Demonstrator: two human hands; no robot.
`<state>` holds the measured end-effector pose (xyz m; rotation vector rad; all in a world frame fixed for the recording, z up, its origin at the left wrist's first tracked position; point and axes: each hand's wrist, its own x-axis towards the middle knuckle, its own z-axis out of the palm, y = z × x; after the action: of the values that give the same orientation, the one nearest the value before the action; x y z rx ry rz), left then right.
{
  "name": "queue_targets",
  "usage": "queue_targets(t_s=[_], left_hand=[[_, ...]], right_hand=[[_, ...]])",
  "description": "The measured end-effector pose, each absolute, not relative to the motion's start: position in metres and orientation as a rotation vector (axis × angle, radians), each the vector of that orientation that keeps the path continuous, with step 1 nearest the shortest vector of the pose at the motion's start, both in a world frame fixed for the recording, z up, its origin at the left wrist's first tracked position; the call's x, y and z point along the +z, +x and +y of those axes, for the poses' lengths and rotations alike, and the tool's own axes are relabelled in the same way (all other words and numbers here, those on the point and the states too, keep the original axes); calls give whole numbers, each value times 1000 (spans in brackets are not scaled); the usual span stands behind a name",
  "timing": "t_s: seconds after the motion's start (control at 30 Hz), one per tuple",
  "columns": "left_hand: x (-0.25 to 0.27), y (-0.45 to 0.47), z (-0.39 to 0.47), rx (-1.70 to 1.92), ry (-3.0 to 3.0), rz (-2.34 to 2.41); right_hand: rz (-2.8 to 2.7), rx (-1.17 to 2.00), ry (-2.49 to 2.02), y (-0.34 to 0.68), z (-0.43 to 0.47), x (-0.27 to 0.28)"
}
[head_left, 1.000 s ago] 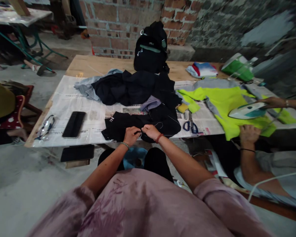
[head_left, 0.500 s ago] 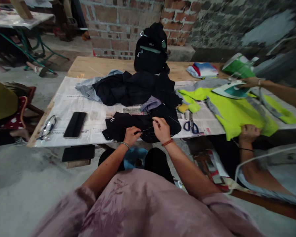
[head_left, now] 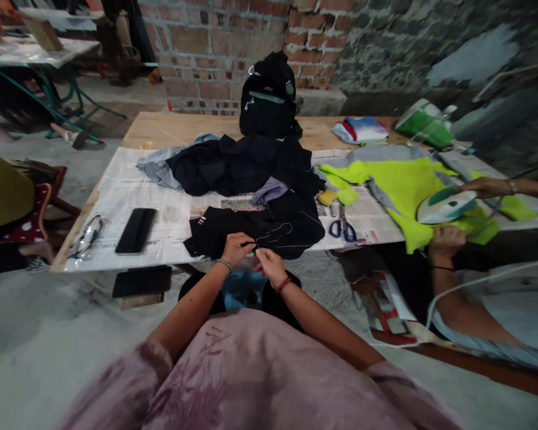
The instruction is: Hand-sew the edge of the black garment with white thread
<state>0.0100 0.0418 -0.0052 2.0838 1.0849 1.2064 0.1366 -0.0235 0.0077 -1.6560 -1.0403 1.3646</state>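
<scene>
A black garment (head_left: 224,222) with small white stripes lies bunched at the table's front edge. My left hand (head_left: 237,249) is closed, pinching the cloth at the garment's near edge. Just to its right, my right hand (head_left: 271,267) has its fingertips pressed together beside the pinched cloth; what they hold is too small to make out. A pale thread (head_left: 281,229) loops loosely over the black fabric. To the right of the garment lie dark-handled scissors (head_left: 342,230).
Dark clothes (head_left: 233,161) and a black backpack (head_left: 269,101) are behind. On the left are a phone (head_left: 135,231) and glasses (head_left: 88,236). At right, a co-worker's hand moves an iron (head_left: 446,206) over a yellow vest (head_left: 401,185). Newspaper (head_left: 116,179) covers the table.
My right hand has come down and left, from above the garment to close beside my left hand. The loose thread now lies on the cloth. The co-worker's iron has moved nearer.
</scene>
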Motion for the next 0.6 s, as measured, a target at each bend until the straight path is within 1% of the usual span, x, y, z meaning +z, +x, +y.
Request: queue_targets(t_s=[0.1,0.27,0.6], left_hand=[[-7,10,43,1217,2107,1072],[-4,6,42,1165,2087,1060],[-3,3,42,1139,1999,1092]], right_hand=[[-983,1431,-1619,133,-13,12],[-932,1377,-1606,135,-10,3],[-1033,1407,-1553,143,-15,-6]])
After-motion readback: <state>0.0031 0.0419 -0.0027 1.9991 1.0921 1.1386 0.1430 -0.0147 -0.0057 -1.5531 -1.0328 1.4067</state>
